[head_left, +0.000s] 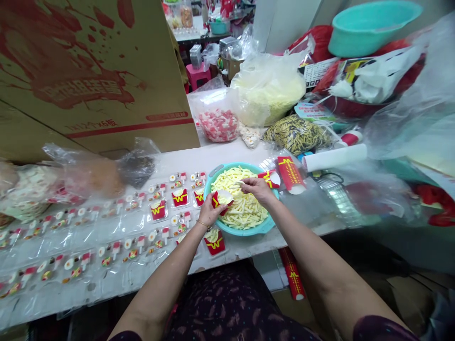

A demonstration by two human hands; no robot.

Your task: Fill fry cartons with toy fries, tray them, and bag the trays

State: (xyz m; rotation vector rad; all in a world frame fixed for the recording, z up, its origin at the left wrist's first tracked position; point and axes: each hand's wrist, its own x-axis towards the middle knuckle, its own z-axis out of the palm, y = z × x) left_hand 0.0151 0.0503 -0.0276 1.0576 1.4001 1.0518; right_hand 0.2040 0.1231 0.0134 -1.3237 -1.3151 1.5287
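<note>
Red-and-yellow flared paper carton (223, 198), gripped by your left hand (209, 212), may tip left if your right hand (259, 189), pinching a slim pale-yellow stick (241, 183), knocks it.

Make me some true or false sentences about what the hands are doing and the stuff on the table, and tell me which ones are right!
1. The left hand holds a red carton. True.
2. The basin under the hands is red. False: it is light blue-green.
3. The right hand is over the pale yellow sticks. True.
4. The big cardboard box stands on the right side of the picture. False: it is on the left.
5. The bag of pink and white pieces is inside the basin. False: it sits on the table, behind the basin.
</note>
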